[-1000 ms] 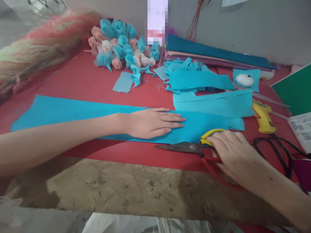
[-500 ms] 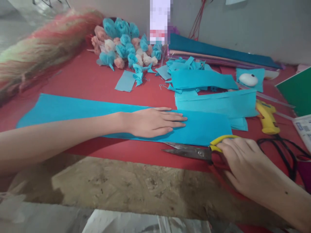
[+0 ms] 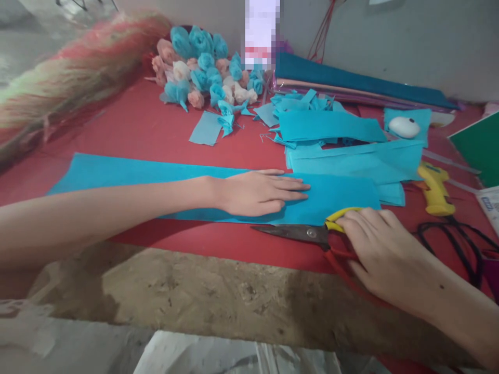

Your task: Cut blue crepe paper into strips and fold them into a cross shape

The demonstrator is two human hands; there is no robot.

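Note:
A long blue sheet point(image 3: 335, 195) lies across the red tabletop point(image 3: 128, 124). My left hand point(image 3: 261, 193) rests flat on it, palm down, fingers stretched to the right. At the sheet's near edge, my right hand point(image 3: 374, 246) is wrapped round the handles of a pair of scissors point(image 3: 307, 232), one handle yellow, the other red. The dark blades point left along that edge, near my left hand; whether any of the sheet is between them cannot be told.
Blue, pink and white fabric flowers point(image 3: 206, 78) are heaped at the back. Cut blue pieces point(image 3: 331, 127) lie behind the sheet. A white oval object point(image 3: 404, 127), a yellow glue gun point(image 3: 435, 189) and black cable point(image 3: 463, 241) are on the right. Fluffy material point(image 3: 78, 72) lies left.
The scissors have moved slightly left with my right hand, and their blades are closer together. My left hand stays flat on the sheet. The view has shifted a little.

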